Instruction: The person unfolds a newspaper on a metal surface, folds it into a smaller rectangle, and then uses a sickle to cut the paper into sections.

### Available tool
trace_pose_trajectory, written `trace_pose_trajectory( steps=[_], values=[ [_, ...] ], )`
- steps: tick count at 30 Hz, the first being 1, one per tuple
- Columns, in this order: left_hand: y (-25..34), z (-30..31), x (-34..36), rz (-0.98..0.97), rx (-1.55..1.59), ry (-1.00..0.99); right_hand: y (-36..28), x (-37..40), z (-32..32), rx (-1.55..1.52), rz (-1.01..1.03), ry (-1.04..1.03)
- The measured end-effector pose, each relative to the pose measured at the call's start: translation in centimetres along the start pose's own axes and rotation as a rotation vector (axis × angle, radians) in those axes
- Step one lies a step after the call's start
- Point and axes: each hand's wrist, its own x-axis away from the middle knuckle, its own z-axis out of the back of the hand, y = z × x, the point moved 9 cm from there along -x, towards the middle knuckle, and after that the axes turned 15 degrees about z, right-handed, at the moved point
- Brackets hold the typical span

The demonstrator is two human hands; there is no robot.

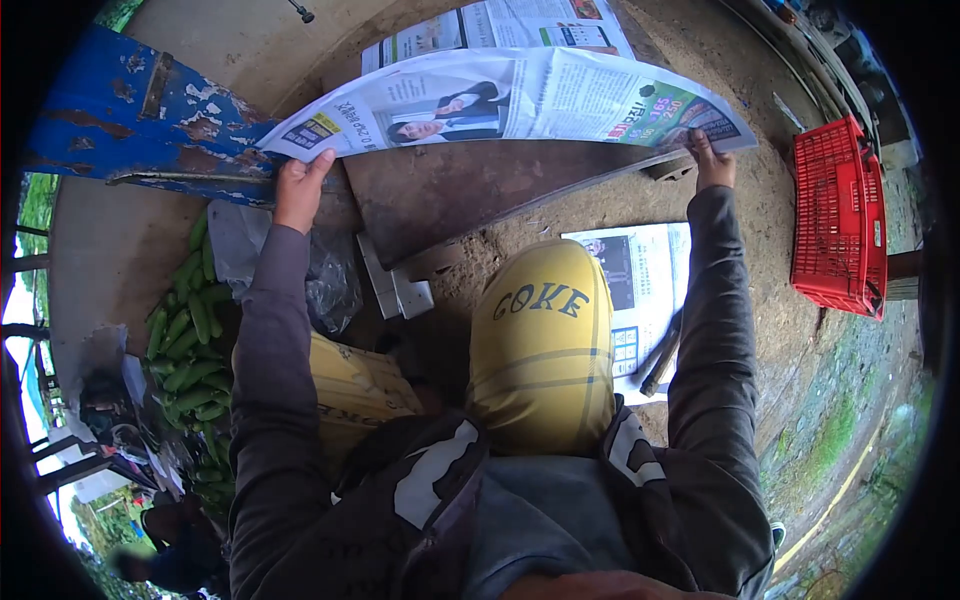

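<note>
A wide newspaper sheet (540,95) is stretched between my two hands, above a brown, worn board (430,195). My left hand (302,188) pinches its lower left edge, thumb on top, close to a blue peeling metal beam. At the lower right corner, my right hand (712,160) grips the paper between thumb and fingers. Behind the sheet, more newspaper (420,40) lies on the board. Another newspaper (650,260) rests on the ground by my right forearm, with a stick-like piece (662,360) on it.
Many green cucumber-like vegetables (190,340) are heaped at left, beside clear plastic wrapping (335,270). The blue beam (150,110) juts in from the upper left. A red plastic crate (840,220) stands at right. A white box-shaped piece (395,290) lies near my yellow-clad knee.
</note>
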Motion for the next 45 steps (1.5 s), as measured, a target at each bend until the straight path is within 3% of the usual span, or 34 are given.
trace_pose_trajectory(
  steps=[5, 9, 13, 16, 19, 20, 24, 27, 28, 31, 34, 37, 45],
  values=[
    [-1.9, -0.3, 0.7, 0.061, 0.066, -0.038, 0.8, -0.4, -1.3, 0.210, 0.091, -0.209],
    [-6.3, -1.7, 0.3, 0.168, 0.069, -0.112, 3.2, 2.2, -0.7, 0.362, -0.119, -0.289],
    [-8.4, -2.8, 0.0, 0.167, 0.024, -0.028, 4.9, 3.0, 0.0, 0.668, -0.187, -0.361],
    [-8.9, -2.2, -0.1, 0.100, -0.166, 0.155, 5.5, 3.8, -0.1, 0.268, -0.113, -0.184],
    [-9.3, -2.3, 0.4, 0.092, -0.226, 0.258, 4.8, 5.5, 0.5, 0.370, -0.083, -0.153],
    [-9.5, -2.4, 0.4, 0.092, -0.247, 0.281, 4.3, 5.8, 1.0, 0.769, -0.113, -0.269],
    [-9.2, -2.7, 0.7, 0.073, -0.301, 0.375, 4.7, 8.5, 1.2, 0.648, -0.519, -0.225],
    [-8.8, -2.3, 0.8, 0.052, -0.277, 0.430, 6.3, 6.7, -0.7, 0.146, -0.508, -0.004],
    [-9.1, -1.8, 0.5, 0.049, -0.238, 0.457, 6.4, 4.6, -2.1, 0.035, -0.423, -0.006],
    [-9.3, -0.7, -0.2, 0.022, -0.128, 0.523, 1.6, -0.8, -6.7, -0.162, -0.264, 0.095],
    [-6.9, -0.4, 0.6, -0.022, -0.039, 0.534, 1.4, -3.3, -7.3, -0.178, -0.255, 0.072],
    [-6.2, -0.8, 1.0, -0.008, -0.169, 0.530, 4.9, -3.1, -3.0, 0.014, -0.258, -0.013],
    [-9.6, -3.9, 1.0, 0.116, -0.269, 0.326, 9.0, 6.7, 4.1, 0.240, -0.591, 0.035]
  ],
)
